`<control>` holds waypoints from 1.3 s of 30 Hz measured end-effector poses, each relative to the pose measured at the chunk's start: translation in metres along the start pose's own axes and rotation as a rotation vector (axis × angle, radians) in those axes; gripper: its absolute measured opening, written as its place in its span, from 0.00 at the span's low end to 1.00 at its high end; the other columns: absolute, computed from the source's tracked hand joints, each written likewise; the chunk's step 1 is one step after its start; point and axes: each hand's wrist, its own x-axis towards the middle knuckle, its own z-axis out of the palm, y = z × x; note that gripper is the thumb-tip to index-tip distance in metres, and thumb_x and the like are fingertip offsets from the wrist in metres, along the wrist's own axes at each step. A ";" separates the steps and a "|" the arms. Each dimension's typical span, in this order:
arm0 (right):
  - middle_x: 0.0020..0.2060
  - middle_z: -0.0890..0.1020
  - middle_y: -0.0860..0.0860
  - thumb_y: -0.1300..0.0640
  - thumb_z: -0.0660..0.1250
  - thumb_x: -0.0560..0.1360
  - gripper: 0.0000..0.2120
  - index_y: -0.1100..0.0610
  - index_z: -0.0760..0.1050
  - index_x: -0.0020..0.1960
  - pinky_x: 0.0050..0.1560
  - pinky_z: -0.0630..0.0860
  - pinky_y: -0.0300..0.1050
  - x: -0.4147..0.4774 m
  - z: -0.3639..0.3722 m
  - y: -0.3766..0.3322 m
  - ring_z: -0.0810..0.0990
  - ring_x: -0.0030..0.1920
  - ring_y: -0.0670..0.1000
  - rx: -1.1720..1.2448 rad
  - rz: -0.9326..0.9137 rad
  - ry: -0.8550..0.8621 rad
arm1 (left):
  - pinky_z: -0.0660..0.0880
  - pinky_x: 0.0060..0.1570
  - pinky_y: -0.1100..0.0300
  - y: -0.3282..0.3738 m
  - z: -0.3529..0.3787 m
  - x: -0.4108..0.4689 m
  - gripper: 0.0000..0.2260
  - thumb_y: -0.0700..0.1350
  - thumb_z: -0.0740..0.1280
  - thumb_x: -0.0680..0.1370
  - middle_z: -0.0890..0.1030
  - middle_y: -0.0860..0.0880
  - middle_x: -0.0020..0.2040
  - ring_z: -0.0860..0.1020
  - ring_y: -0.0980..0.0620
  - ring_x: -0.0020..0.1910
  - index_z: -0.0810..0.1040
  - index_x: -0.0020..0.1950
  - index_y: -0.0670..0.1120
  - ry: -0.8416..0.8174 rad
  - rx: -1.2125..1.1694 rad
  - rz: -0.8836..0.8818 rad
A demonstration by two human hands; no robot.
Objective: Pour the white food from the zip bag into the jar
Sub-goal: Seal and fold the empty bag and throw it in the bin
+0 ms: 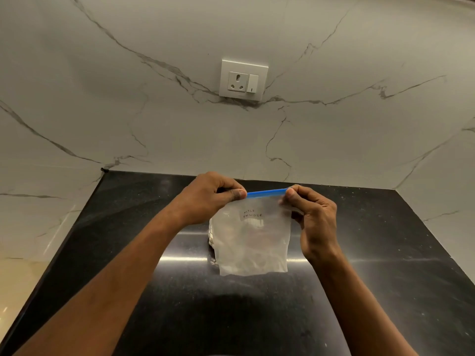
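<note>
A clear zip bag with a blue zip strip along its top hangs above the black counter. It bears a small handwritten label. My left hand pinches the left end of the strip, and my right hand pinches the right end. The bag looks flat and cloudy white inside. Behind its left edge a pale ribbed object, perhaps the jar, peeks out, mostly hidden by the bag.
The black polished counter runs from the marble wall toward me, with its left edge dropping to a pale floor. A white wall socket with a switch sits on the marble backsplash above the bag.
</note>
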 end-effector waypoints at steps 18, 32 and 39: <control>0.39 0.86 0.53 0.55 0.72 0.78 0.06 0.52 0.87 0.46 0.46 0.82 0.45 0.003 -0.012 0.006 0.85 0.43 0.50 0.061 0.078 0.075 | 0.77 0.52 0.64 -0.027 -0.010 -0.011 0.10 0.56 0.73 0.79 0.87 0.58 0.50 0.84 0.62 0.51 0.84 0.59 0.58 0.165 -0.121 -0.099; 0.60 0.87 0.53 0.49 0.75 0.77 0.22 0.51 0.78 0.69 0.55 0.84 0.57 0.001 -0.003 0.020 0.87 0.59 0.54 0.017 0.303 -0.262 | 0.87 0.45 0.49 -0.047 0.046 -0.026 0.19 0.46 0.78 0.73 0.88 0.41 0.55 0.87 0.40 0.54 0.83 0.62 0.42 0.323 -0.887 -0.332; 0.53 0.89 0.51 0.60 0.70 0.81 0.10 0.49 0.83 0.59 0.46 0.86 0.51 -0.010 0.003 0.032 0.89 0.53 0.56 -0.133 0.277 -0.252 | 0.85 0.52 0.45 -0.049 0.034 -0.031 0.22 0.42 0.75 0.78 0.86 0.45 0.62 0.86 0.42 0.59 0.78 0.70 0.52 0.021 -0.877 -0.308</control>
